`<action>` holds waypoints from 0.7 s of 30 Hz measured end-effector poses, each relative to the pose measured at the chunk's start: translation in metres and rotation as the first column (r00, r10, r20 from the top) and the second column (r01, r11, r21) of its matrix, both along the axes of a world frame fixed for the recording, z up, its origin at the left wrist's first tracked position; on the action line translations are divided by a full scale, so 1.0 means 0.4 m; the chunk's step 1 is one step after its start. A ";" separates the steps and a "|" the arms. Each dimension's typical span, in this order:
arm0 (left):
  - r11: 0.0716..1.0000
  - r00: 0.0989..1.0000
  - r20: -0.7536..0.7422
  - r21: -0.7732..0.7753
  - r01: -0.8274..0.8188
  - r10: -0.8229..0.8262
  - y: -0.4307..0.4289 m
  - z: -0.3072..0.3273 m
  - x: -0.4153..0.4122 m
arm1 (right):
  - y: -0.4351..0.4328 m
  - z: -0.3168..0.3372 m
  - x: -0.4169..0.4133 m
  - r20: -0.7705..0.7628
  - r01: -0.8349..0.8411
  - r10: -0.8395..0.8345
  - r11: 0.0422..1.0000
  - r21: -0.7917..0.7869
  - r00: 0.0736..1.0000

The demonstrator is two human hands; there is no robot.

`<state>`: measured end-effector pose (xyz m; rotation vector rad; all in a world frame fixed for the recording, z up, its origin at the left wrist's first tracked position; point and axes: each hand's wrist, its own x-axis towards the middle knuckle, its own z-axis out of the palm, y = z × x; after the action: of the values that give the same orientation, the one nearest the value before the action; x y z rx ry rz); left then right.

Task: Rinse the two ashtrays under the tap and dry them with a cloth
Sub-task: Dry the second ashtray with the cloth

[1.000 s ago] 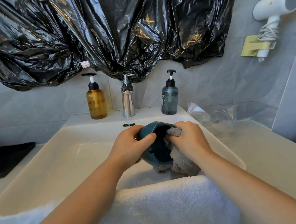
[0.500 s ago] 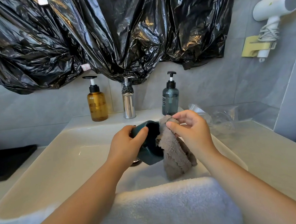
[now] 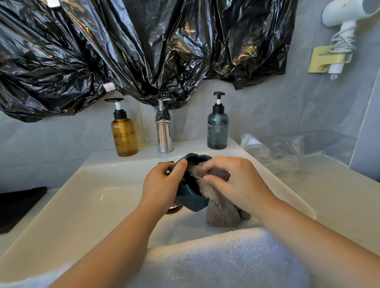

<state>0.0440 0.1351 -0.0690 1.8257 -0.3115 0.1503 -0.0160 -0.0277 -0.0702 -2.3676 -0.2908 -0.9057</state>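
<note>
A dark teal ashtray (image 3: 190, 198) is tipped on its side over the white sink (image 3: 79, 208), its hollow facing right. My left hand (image 3: 163, 186) grips its rim, thumb on the upper edge. My right hand (image 3: 232, 181) holds a grey-brown cloth (image 3: 221, 210) and pushes it into the ashtray's hollow; the cloth's lower end hangs down into the basin. The chrome tap (image 3: 164, 132) stands behind, with no water running. Only one ashtray is in view.
An amber pump bottle (image 3: 124, 134) and a grey-blue pump bottle (image 3: 217, 128) flank the tap. A white towel (image 3: 208, 269) drapes the sink's front edge. Crumpled clear plastic (image 3: 275, 151) lies on the right counter. Black plastic sheeting (image 3: 128, 45) covers the wall above; a hairdryer (image 3: 348, 10) hangs at right.
My right hand lifted the cloth out of the ashtray, then brought it back down and pressed it inside again. My left hand kept hold of the ashtray, turning it slightly.
</note>
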 end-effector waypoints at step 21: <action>0.994 0.993 -0.083 -0.072 0.082 -0.088 0.014 0.021 -0.011 | 0.015 -0.013 0.008 -0.280 -0.098 -0.039 0.883 -0.460 0.959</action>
<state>0.0398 0.1408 -0.0604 1.7424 -0.3192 0.0219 -0.0128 -0.0218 -0.0755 -2.8893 -0.4743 -0.5043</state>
